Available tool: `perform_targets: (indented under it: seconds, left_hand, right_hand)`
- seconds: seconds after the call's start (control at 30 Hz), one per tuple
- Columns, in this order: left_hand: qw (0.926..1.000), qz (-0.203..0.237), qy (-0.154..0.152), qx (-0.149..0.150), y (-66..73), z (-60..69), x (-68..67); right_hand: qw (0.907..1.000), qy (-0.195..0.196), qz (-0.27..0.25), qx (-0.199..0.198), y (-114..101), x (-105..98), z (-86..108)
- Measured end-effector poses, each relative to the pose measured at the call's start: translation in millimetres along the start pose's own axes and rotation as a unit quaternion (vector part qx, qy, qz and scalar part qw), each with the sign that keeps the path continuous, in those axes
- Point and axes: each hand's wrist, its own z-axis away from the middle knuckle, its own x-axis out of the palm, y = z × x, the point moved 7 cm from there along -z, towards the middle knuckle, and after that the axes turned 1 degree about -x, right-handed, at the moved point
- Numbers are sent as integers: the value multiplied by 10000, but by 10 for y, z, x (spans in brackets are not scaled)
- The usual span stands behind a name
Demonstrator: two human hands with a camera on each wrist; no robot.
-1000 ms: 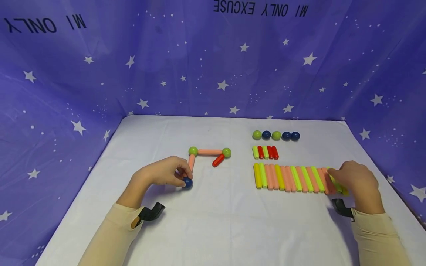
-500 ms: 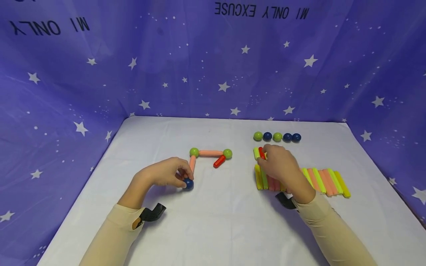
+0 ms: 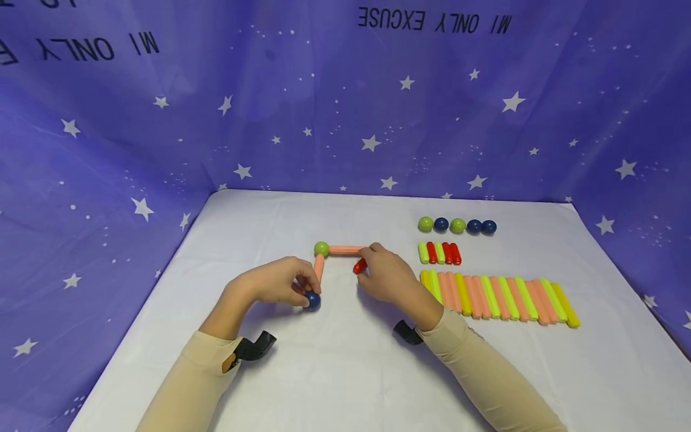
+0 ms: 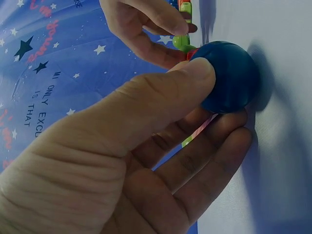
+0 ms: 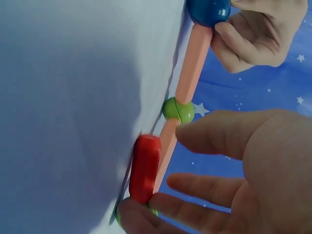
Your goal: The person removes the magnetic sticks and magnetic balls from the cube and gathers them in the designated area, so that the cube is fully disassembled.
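Note:
My left hand (image 3: 278, 282) pinches a dark blue ball (image 3: 312, 301) between thumb and fingers on the table. From that ball a salmon-pink stick (image 3: 320, 268) runs up to a green ball (image 3: 321, 248), and a second salmon-pink stick (image 3: 345, 249) leads right from there. My right hand (image 3: 391, 276) is at this stick's right end, over a short red stick (image 5: 145, 168). In the right wrist view its thumb and fingers are spread apart, and one fingertip covers most of another green ball (image 5: 154, 212) at the red stick's lower end.
A row of green and blue balls (image 3: 457, 225) lies at the back right of the white table (image 3: 345, 372). Before it are short red and yellow-green sticks (image 3: 447, 252), then a long row of salmon, yellow and green sticks (image 3: 491, 297). Purple star-patterned cloth (image 3: 324, 108) surrounds the table.
My right hand has moved left from the long stick row, past the short sticks, to the red stick and green ball. My left hand keeps its pinch on the blue ball.

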Motion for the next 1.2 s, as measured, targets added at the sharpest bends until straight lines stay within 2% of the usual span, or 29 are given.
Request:
perform_targets:
  seconds: [0.1,0.47,0.63,0.77,0.87,1.0,1.2]
  left_hand:
    - [10000,-4,-9,10,9,-8,13]
    - [10000,73,-25,-51,44,-12,-4]
    - [10000,57,-15,-60,28,-4,4]
    - [9999,82,7,-68,31,-2,6]
    - [9999,116,-2,-66,29,-5,15]
    - [9999,143,-13,-57,4,-11,30]
    - [9999,117,8,-45,6,-4,18]
  right_hand:
    - [9999,-65,26,119,-2,54,-12]
    - [9999,-84,-101,36,9,84,-18]
    - [9997,25,-115,-204,5,70,39]
    - [9989,291,138,-351,18,53,138]
    - [9984,401,126,-372,49,50,251]
    - [9985,376,-222,-332,121,20,421]
    - [9957,489,-789,74,381,-76,641]
